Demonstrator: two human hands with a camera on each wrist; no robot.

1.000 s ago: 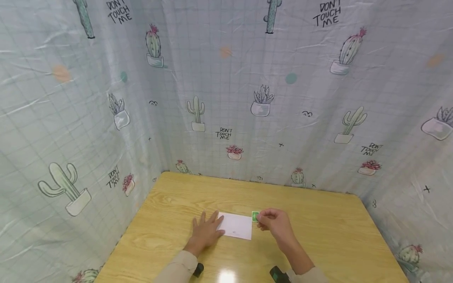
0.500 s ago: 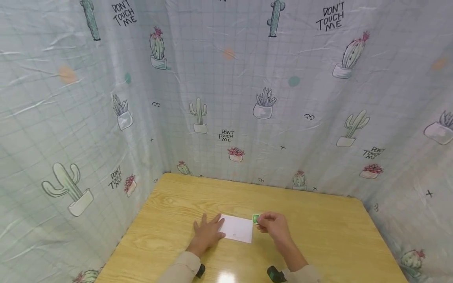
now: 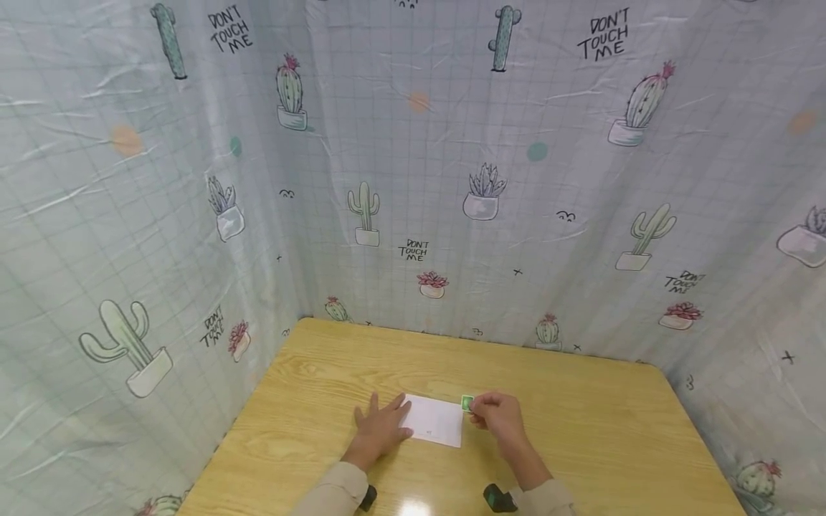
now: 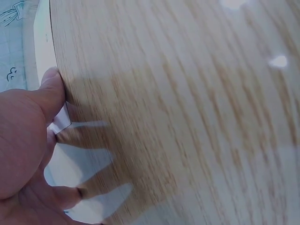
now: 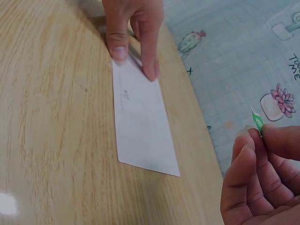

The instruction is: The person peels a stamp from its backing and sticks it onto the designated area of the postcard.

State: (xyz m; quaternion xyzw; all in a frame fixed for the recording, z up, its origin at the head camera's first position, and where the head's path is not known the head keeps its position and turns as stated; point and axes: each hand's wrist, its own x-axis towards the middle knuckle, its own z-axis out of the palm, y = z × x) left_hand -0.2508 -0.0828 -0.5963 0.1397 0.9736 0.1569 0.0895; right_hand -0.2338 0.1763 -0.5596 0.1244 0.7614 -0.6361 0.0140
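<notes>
A white envelope (image 3: 435,421) with a small bit of dark writing lies flat on the wooden table. My left hand (image 3: 379,431) rests over its left end, fingers spread, with the thumb at the near edge. In the left wrist view, that thumb (image 4: 52,86) touches the edge of the envelope (image 4: 43,42). Thumb and forefinger of my right hand (image 3: 502,418) pinch a small green stamp (image 3: 467,403) with a white border, just beside the envelope's upper right corner. The right wrist view shows the stamp (image 5: 258,122) edge-on, slightly bent, partly covered by the fingertips.
The wood-grain table (image 3: 581,408) reaches back to a hanging cactus-print curtain (image 3: 387,143), which encloses it at the back and both sides. Black wrist devices (image 3: 500,498) sit below the hands. Light glares off the table's near edge.
The head view has shifted slightly, so everything sits a little lower in it. Both hands keep almost the same place relative to the envelope, the stamp still pinched at its upper right corner.
</notes>
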